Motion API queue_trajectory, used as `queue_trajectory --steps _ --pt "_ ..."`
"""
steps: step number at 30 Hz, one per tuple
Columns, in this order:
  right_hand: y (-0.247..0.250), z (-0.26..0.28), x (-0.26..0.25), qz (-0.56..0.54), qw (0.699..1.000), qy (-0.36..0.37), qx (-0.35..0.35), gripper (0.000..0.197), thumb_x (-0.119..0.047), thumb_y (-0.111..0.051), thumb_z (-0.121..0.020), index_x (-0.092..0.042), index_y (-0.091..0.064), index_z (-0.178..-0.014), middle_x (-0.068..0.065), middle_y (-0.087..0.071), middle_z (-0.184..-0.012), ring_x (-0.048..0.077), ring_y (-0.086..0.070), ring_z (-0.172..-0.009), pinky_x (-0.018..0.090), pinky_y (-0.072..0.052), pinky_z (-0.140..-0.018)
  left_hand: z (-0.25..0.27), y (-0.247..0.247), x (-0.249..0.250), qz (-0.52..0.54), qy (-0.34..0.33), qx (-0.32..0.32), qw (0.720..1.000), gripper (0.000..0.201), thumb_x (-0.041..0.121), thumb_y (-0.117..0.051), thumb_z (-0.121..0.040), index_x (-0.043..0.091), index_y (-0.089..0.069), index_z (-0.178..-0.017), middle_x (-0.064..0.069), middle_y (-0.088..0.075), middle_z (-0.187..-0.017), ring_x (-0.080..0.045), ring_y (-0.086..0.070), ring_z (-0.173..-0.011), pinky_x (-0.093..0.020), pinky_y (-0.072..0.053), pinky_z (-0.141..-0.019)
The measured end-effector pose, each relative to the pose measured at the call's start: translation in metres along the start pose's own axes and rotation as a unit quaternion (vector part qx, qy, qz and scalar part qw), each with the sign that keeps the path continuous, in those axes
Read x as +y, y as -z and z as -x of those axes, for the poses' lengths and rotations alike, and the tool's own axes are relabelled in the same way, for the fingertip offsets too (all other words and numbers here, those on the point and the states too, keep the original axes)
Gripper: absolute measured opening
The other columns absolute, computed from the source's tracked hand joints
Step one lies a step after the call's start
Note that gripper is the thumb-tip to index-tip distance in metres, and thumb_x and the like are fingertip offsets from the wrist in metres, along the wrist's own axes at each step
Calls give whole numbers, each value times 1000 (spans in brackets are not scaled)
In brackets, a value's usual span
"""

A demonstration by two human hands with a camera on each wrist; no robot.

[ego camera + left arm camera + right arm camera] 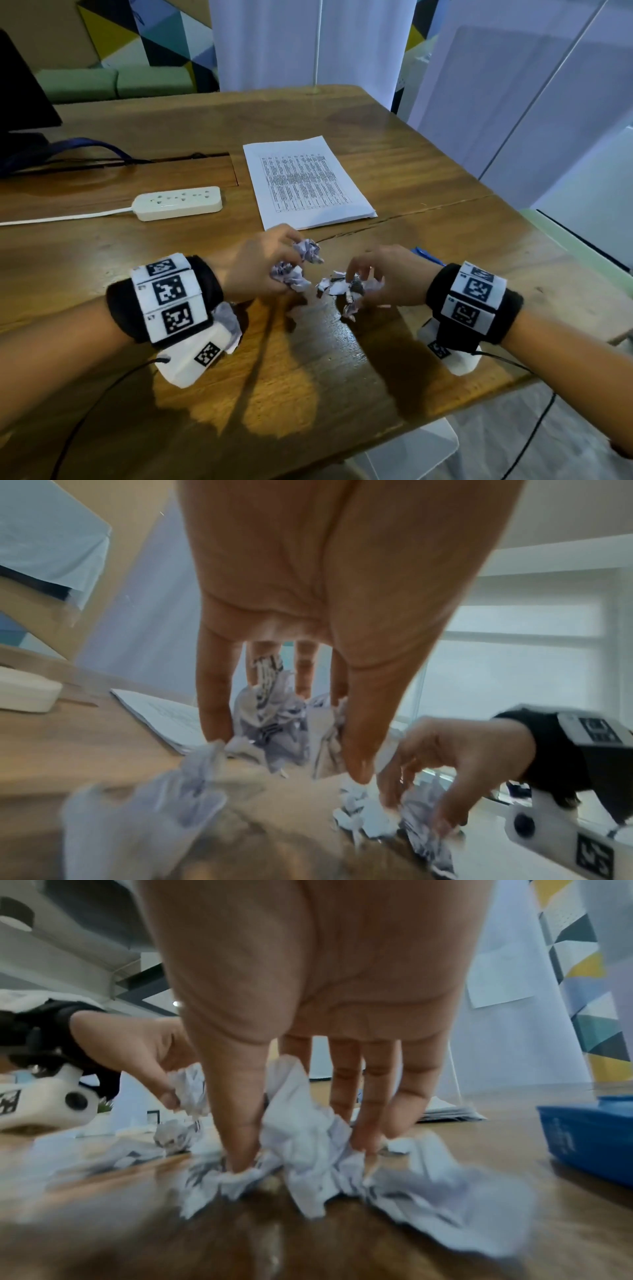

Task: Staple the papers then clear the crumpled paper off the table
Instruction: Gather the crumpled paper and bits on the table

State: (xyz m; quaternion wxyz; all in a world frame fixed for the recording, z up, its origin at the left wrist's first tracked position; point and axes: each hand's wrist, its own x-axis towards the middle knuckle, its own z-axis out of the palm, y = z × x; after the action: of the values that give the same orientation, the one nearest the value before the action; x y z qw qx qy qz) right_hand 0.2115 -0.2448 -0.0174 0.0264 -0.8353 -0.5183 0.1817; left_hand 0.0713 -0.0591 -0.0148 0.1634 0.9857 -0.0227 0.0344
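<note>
Crumpled paper [297, 270] lies in scraps at the desk's [411, 164] near centre. My left hand [255, 265] has its grip closed on two wads; my right hand [388, 275] pinches the scraps [346, 289] beside them. The papers [305, 181] lie flat just beyond, power strip [178, 202] to their left.

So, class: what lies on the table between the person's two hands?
In the head view, small torn and crumpled paper scraps lie on the wooden table between the left hand and the right hand.
</note>
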Motion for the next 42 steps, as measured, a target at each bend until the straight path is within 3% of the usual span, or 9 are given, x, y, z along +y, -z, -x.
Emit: queue_trajectory --steps 5,12,16,19,24,27,31,38,42 --pt "-1 1 8 22 1000 7 4 17 -25 -66 -81 -22 -71 -98 -9 -61 -94 6 -50 -86 20 -39 -75 24 27 -22 -11 79 -74 994 31 31 -68 -82 28 -65 -113 7 -35 -139 -7 -43 -120 -17 -35 -93" --pt "2 -8 15 26 998 0 51 20 -28 -65 -81 -23 -67 -100 -7 -56 -94 10 -51 -85 24 -37 -73 36 12 -33 -29 119 -148 981 40 39 -64 -84 32 -56 -122 10 -31 -143 2 -35 -111 -15 -31 -92" --pt "-2 -19 11 13 998 6 59 30 -21 -63 -82 -26 -61 -112 -6 -46 -99 11 -46 -87 28 -42 -80 30 7 -31 -4 117 -157 981 66 59 -62 -73 37 -44 -132 10 -30 -141 -8 -34 -127 -28 -36 -106" --pt "-3 -25 9 21 999 3 30 32 -25 -65 -83 -28 -62 -114 -7 -44 -98 13 -51 -87 30 -45 -82 14 7 -17 -33 79 -126 988 79 77 -49 -62 36 -45 -130 9 -38 -131 -9 -36 -118 -28 -38 -93" --pt "-4 -35 5 38 999 9 34 19 -25 -61 -84 -23 -71 -100 -18 -43 -70 9 -48 -75 22 -35 -68 -26 -3 20 -85 20 -145 986 38 50 -55 -86 27 -53 -117 5 -51 -104 -8 -41 -92 -22 -33 -79" --pt "-1 -36 7 33 998 13 42 14 -25 -63 -84 -20 -72 -92 -14 -53 -73 4 -48 -63 19 -33 -58 -44 -15 29 -93 12 -181 979 40 45 -57 -87 21 -52 -119 5 -48 -93 -10 -38 -86 -22 -32 -73" --pt "9 -28 20 3 997 -5 80 8 -24 -65 -83 -21 -72 -87 -12 -60 -76 -9 -45 -60 9 -31 -56 -64 -17 30 -94 29 -196 976 43 41 -59 -87 21 -47 -123 4 -47 -97 -12 -39 -89 -24 -34 -76" --pt "11 -11 36 6 998 -55 33 7 -21 -69 -81 -18 -75 -83 -12 -60 -67 -1 -52 -62 11 -35 -55 -79 -28 35 -71 -9 -220 973 33 32 -63 -86 23 -56 -117 8 -47 -91 -14 -48 -89 -23 -35 -73" --pt "8 -8 36 11 999 -39 16 15 -16 -62 -83 -23 -74 -89 -8 -66 -83 -5 -48 -62 9 -33 -56 -81 -31 36 -78 -27 -217 973 25 29 -65 -86 21 -61 -110 8 -48 -86 -10 -44 -82 -21 -34 -68"
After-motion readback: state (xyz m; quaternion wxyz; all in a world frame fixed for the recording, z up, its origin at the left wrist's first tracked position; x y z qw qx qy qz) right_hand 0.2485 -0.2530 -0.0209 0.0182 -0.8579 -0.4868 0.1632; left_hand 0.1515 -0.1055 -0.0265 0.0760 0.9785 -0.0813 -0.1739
